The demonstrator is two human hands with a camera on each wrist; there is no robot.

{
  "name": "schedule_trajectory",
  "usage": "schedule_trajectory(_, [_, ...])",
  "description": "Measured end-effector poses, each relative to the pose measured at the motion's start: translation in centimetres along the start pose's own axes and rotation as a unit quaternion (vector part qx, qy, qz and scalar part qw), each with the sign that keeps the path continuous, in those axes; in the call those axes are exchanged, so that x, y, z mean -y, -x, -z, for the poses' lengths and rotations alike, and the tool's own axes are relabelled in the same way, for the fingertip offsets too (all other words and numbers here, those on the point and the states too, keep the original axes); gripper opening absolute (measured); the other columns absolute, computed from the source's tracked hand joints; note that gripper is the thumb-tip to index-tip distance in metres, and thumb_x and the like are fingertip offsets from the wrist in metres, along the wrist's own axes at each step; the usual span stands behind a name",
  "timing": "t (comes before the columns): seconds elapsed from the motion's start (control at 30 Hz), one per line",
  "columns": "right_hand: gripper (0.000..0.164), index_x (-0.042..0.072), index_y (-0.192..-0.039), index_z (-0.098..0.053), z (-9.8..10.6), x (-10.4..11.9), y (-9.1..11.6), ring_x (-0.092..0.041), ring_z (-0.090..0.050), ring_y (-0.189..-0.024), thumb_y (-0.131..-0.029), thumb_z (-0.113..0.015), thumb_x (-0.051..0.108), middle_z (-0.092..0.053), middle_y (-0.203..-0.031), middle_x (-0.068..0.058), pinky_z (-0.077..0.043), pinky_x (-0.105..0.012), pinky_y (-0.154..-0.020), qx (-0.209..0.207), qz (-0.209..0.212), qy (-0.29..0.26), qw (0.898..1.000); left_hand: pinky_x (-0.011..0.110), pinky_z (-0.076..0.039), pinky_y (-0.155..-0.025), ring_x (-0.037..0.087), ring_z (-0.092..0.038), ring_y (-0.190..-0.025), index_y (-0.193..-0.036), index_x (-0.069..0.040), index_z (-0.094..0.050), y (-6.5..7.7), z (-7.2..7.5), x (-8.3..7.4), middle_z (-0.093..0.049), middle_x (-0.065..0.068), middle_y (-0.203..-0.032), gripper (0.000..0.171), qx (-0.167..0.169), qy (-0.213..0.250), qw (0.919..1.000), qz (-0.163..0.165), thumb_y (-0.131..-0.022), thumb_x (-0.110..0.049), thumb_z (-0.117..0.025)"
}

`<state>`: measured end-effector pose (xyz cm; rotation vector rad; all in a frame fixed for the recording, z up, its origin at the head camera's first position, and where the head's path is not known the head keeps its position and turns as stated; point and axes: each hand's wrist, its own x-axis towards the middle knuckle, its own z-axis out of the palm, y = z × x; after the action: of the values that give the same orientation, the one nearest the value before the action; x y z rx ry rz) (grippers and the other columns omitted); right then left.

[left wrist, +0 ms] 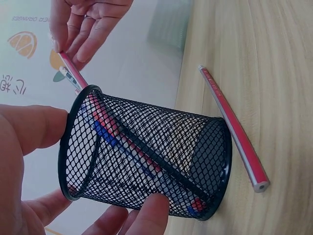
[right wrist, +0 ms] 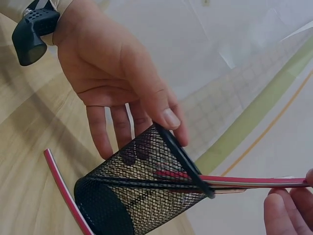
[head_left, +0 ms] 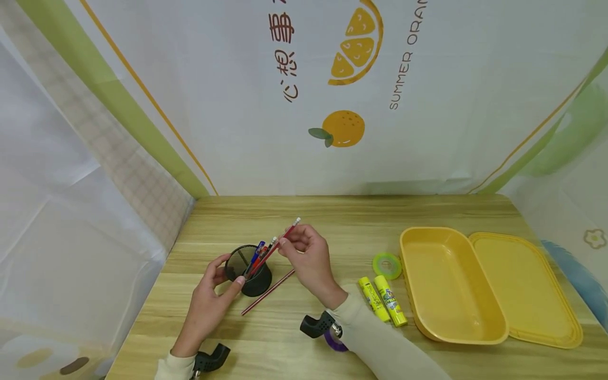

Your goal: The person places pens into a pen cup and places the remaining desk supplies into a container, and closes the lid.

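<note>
My left hand [head_left: 205, 306] grips a black mesh pen cup [head_left: 257, 287], thumb at its rim and fingers round its side. The cup holds a blue pen [head_left: 255, 258], a red pen and a dark one, crossing its mesh wall in the left wrist view. With thumb and fingertips my right hand [head_left: 309, 258] pinches a red striped pencil [left wrist: 73, 69] near its upper end; its lower part is inside the cup. A second red pencil [head_left: 268, 292] lies on the table beside the cup's base, and shows fully in the left wrist view [left wrist: 234, 129].
Right of my hands lie two yellow glue sticks [head_left: 374, 299] [head_left: 391, 301] and a green tape roll [head_left: 387, 265]. A purple tape roll [head_left: 335, 343] is partly under my right forearm. A yellow box [head_left: 408, 295] stands farther right, its lid [head_left: 527, 290] beside it.
</note>
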<state>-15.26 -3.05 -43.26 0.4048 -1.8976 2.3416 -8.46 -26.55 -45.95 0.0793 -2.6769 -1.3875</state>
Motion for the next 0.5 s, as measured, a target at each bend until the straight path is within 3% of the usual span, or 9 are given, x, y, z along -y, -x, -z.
schedule_trajectory(0.37, [0.019, -0.005, -0.112, -0.066, -0.5, -1.0, 0.1, -0.04, -0.077, -0.089, -0.096, -0.074, 0.0, -0.074, -0.103, -0.025, -0.065, -0.028, -0.075, 0.005, -0.035, 0.01, 0.999, 0.063, -0.049, -0.103, 0.037, -0.065, -0.126, -0.158, -0.022, -0.044, -0.1, 0.0, 0.0, -0.066, 0.018, -0.139, 0.065, 0.004, 0.0, 1.0, 0.004, -0.101, -0.036, -0.074])
schedule_trajectory(0.5, [0.017, -0.004, -0.109, -0.068, -0.6, -1.5, 0.3, -0.042, -0.077, -0.086, -0.095, -0.076, 0.002, -0.076, -0.1, -0.024, -0.066, -0.038, -0.076, 0.01, -0.042, 0.016, 0.999, 0.061, -0.05, -0.102, 0.036, -0.066, -0.126, -0.157, -0.021, -0.044, 0.0, 0.0, 0.0, -0.066, 0.019, -0.139, 0.065, 0.002, -0.002, 1.0, 0.003, -0.101, -0.035, -0.074])
